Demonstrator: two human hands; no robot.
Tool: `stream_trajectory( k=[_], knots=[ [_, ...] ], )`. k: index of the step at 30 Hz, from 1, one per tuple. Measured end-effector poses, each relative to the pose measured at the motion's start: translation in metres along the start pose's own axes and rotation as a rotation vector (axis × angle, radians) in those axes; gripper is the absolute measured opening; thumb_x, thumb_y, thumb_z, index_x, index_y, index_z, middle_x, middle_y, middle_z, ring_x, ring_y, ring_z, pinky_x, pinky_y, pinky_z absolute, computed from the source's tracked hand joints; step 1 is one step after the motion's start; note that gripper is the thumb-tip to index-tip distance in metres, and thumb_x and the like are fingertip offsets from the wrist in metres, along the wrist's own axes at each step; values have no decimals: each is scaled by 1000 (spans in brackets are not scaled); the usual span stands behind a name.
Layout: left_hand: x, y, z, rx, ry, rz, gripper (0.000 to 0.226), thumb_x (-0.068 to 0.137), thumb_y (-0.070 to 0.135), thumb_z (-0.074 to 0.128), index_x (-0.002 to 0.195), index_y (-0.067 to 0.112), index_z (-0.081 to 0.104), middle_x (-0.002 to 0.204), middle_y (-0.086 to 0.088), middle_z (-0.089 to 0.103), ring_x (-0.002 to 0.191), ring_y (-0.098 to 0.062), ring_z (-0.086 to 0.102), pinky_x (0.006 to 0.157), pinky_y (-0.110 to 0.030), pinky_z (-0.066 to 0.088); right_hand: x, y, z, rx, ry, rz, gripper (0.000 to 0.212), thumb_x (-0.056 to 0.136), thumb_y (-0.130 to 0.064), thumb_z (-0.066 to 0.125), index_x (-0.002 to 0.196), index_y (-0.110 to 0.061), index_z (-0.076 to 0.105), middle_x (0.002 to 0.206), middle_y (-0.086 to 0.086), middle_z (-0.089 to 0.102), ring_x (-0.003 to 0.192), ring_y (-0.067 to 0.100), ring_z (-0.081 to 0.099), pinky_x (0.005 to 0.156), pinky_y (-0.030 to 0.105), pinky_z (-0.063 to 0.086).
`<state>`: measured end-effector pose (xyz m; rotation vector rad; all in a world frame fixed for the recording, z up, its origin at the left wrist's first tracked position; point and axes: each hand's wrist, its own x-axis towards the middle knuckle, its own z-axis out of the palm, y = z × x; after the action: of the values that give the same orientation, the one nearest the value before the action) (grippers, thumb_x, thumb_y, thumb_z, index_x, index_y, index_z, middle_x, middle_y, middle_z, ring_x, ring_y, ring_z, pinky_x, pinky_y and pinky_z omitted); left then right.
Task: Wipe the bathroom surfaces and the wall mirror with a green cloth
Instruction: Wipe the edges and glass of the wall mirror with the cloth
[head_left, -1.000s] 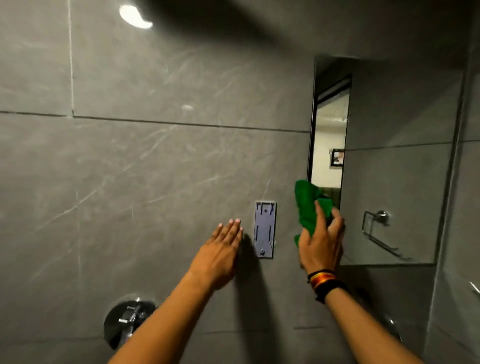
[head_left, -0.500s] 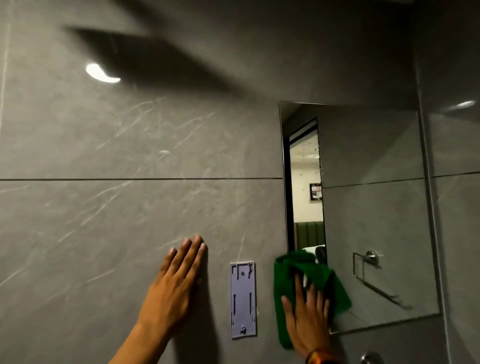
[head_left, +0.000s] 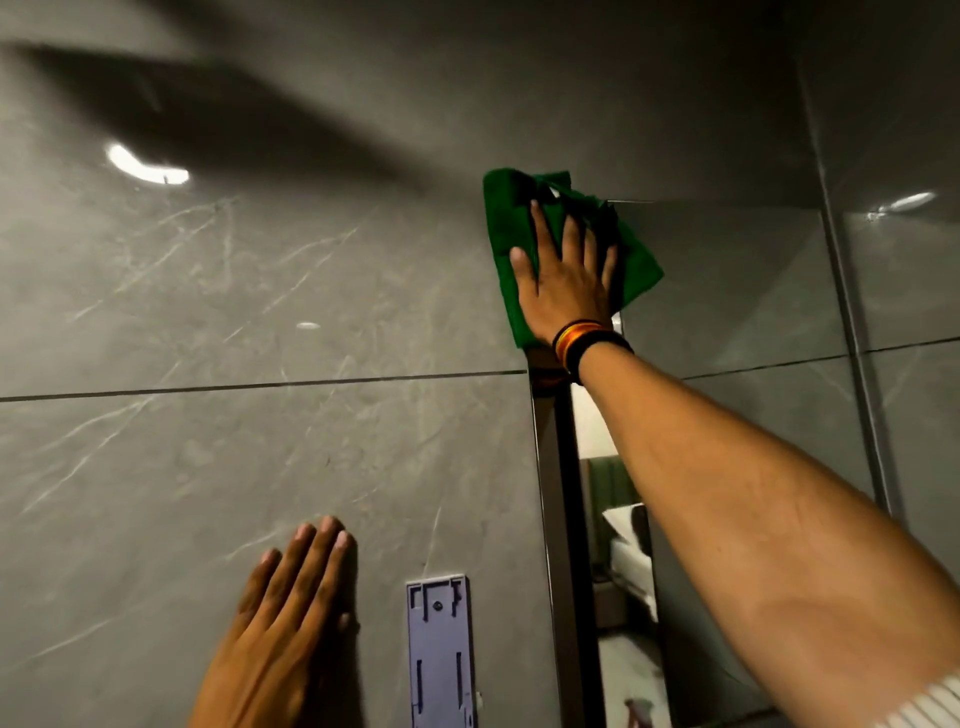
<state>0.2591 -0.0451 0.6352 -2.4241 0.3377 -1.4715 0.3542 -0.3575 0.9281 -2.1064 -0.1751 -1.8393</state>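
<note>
Right hand: my right hand (head_left: 566, 283) is spread flat, fingers apart, palm pressing the green cloth (head_left: 506, 228) against the wall; nothing is pinched, the cloth is only pinned under the palm and fingers.
Green cloth: bunched and folded at the upper left corner of the wall mirror (head_left: 727, 291), lying partly on the glass and partly on the grey wall tile (head_left: 260, 291) just left of the mirror's edge.
Cloth axis: its long side runs from upper left down to lower right, with one loose corner pointing right across the glass and a narrower tail hanging down beside my wrist.
Wristbands: black, red and yellow bands (head_left: 587, 340) sit on my right wrist, just below the cloth.
Left hand: my left hand (head_left: 283, 618) lies open and flat on the tile low in view, fingers together and pointing up, holding nothing.
Wall bracket: a pale lilac plastic bracket (head_left: 440, 649) is fixed upright on the tile between my left hand and the mirror's left edge.
Mirror: it reflects grey tile and a lit doorway.
</note>
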Motion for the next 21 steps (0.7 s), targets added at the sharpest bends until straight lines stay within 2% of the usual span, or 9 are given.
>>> stream_trajectory(
  k=[2, 5, 11, 15, 21],
  knots=[
    [14, 2, -6, 38, 41, 43, 65, 105, 46, 7, 160, 11, 10, 171, -6, -9, 157, -21, -10, 126, -38, -4, 8, 9, -2, 10, -24, -22, 58, 97, -57, 21, 151, -36, 16, 158, 13, 28, 144, 38, 23, 117, 63, 7],
    [33, 8, -12, 57, 94, 73, 63, 105, 44, 6, 160, 13, 1, 171, -3, -14, 157, -19, -12, 125, -36, -4, 17, 38, -7, 9, -50, 46, 59, 97, -58, 18, 150, -31, 21, 160, 11, 24, 145, 37, 20, 118, 61, 3],
    [37, 14, 0, 83, 131, 59, 65, 105, 46, 8, 160, 12, 5, 172, -5, -8, 158, -21, -7, 126, -39, -2, 37, 151, -21, 41, -50, 386, 66, 97, -59, 15, 151, -23, 22, 163, 9, 11, 149, 32, 8, 120, 58, 1],
    [35, 22, 15, 62, 112, -33, 67, 103, 45, 17, 158, 8, 23, 171, -10, 12, 158, -26, 8, 127, -44, 6, 52, 212, -27, 74, -30, 510, 68, 96, -62, 13, 152, -24, 15, 164, 7, 5, 150, 33, 1, 119, 59, -2],
    [34, 23, 23, 61, 108, -49, 68, 101, 43, 21, 158, 6, 23, 171, -12, 14, 158, -28, 8, 129, -46, 4, 46, 261, -29, 97, 15, 607, 68, 96, -60, 15, 153, -23, 15, 164, 8, 3, 150, 33, 3, 119, 58, -3]
  ],
)
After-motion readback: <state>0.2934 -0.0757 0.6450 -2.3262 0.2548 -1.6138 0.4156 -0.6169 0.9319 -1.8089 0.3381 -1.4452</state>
